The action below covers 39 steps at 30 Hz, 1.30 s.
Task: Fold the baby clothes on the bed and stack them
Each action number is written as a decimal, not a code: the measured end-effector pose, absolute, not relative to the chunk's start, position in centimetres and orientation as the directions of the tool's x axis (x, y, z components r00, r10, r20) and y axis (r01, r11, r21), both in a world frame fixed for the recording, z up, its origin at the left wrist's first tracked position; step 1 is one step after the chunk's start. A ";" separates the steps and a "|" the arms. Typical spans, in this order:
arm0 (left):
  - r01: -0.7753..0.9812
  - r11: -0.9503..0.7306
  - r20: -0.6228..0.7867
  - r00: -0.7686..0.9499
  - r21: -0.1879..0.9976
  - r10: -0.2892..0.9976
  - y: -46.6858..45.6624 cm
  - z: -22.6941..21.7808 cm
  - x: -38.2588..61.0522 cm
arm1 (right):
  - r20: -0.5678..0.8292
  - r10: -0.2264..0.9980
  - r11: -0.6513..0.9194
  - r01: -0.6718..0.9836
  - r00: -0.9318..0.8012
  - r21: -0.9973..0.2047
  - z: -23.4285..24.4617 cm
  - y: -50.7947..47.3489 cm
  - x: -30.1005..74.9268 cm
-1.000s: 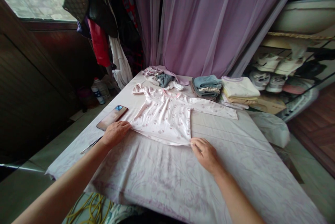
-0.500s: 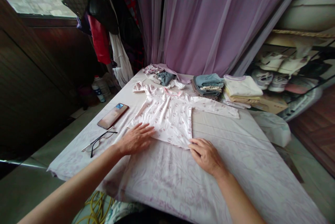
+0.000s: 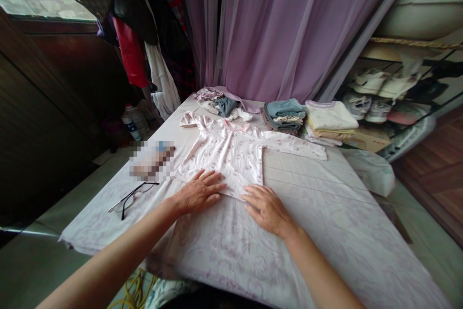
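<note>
No text, label, brand, number or sign can be read in this view. Up and to the left of the left hand's fingers [image 3: 208, 186], a rectangular patch [image 3: 152, 160] is broken into coarse pixels, so anything on it is hidden. The pale pink garment [image 3: 226, 154] beneath those fingers and the right hand's fingers [image 3: 255, 203] shows only a small printed pattern, with no legible lettering.
</note>
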State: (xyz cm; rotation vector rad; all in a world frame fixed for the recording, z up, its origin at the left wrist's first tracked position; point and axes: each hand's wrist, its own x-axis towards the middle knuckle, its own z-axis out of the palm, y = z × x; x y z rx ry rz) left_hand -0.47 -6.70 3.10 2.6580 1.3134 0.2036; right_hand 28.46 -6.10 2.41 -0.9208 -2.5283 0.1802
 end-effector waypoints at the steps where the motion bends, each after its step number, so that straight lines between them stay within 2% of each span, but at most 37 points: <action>1: 0.767 -0.606 0.032 0.614 0.214 0.789 -6.5 3.0 -0.2 | 0.356 0.634 0.773 0.573 -0.687 -0.273 2.2 -6.1 28.4; 6: 0.798 -0.575 -0.064 0.593 0.179 0.803 -5.8 2.7 0.4 | 0.379 0.659 0.752 0.571 -0.649 -0.330 1.5 -6.1 29.4; 11: 0.814 -0.561 -0.069 0.575 0.150 0.815 -5.7 3.0 0.5 | 0.374 0.684 0.729 0.602 -0.626 -0.326 1.6 -6.0 29.5; 14: 0.812 -0.565 -0.025 0.574 0.146 0.818 -5.8 3.3 0.9 | 0.382 0.654 0.754 0.603 -0.654 -0.258 1.7 -5.6 29.0; 17: 0.786 -0.590 0.089 0.584 0.187 0.807 -6.0 3.6 1.7 | 0.395 0.628 0.774 0.593 -0.671 -0.222 1.7 -5.2 28.7; 20: 0.764 -0.601 0.172 0.576 0.234 0.799 -6.3 3.8 3.0 | 0.413 0.666 0.744 0.596 -0.622 -0.303 1.6 -4.7 28.5; 24: 0.776 -0.595 0.160 0.572 0.210 0.804 -6.2 3.8 4.6 | 0.349 0.758 0.652 0.617 -0.552 -0.440 1.5 -4.2 28.3; 29: 0.805 -0.562 0.176 0.536 0.187 0.826 -5.3 3.0 5.1 | 0.289 0.826 0.563 0.723 -0.483 -0.400 1.1 -4.1 27.9; 32: 0.803 -0.567 0.197 0.535 0.185 0.822 -4.9 2.8 5.1 | 0.301 0.818 0.574 0.728 -0.490 -0.376 0.9 -4.3 27.8; 36: 0.776 -0.607 0.190 0.579 0.172 0.793 -5.1 2.9 4.5 | 0.341 0.749 0.661 0.668 -0.567 -0.342 0.8 -4.4 28.4; 39: 0.780 -0.610 0.189 0.584 0.136 0.789 -5.4 3.0 2.4 | 0.368 0.709 0.705 0.606 -0.601 -0.368 0.7 -4.4 29.0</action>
